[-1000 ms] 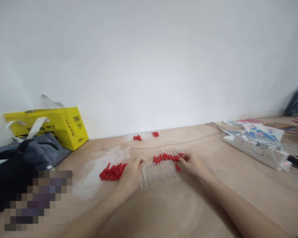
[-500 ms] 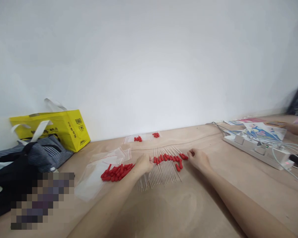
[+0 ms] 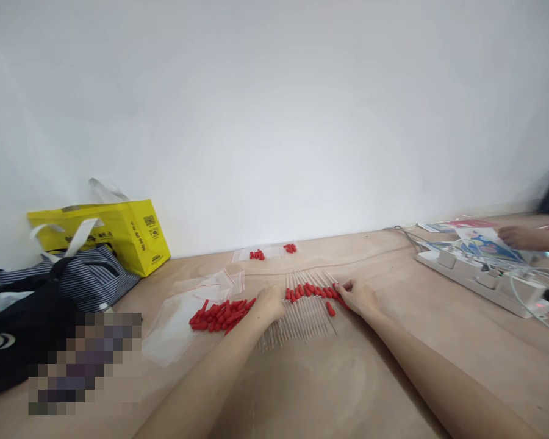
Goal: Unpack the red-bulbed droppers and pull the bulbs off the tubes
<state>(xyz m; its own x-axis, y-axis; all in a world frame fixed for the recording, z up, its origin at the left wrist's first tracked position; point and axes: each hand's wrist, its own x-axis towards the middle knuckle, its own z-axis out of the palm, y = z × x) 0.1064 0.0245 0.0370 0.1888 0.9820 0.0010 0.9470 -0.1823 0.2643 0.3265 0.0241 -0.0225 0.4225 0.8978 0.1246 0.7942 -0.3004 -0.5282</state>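
Observation:
A row of red rubber bulbs (image 3: pixel 308 291) lies across many thin clear tubes (image 3: pixel 304 320) laid side by side on the table. My left hand (image 3: pixel 271 303) is closed at the row's left end; whatever its fingers hold is hidden. At the right end, my right hand (image 3: pixel 360 297) pinches a red bulb (image 3: pixel 344 299) between thumb and finger. One loose red bulb (image 3: pixel 330 309) rests just below the row, over the tubes. A heap of red bulbs (image 3: pixel 220 314) sits left of my left forearm, partly on a clear plastic bag (image 3: pixel 165 332).
Behind is another clear bag (image 3: pixel 242 255) with small groups of red bulbs. Yellow bag (image 3: pixel 141 244), striped bag (image 3: pixel 91 277) and black bag (image 3: pixel 22 341) stand left. To the right lie a power strip (image 3: pixel 485 280) with cables and printed cards (image 3: pixel 478 241), beside another person's hand (image 3: pixel 519 236).
My right hand has moved slightly left and down onto a red bulb at the row's end. My left hand stays about where it was. The other person's hand has reached left over the cards.

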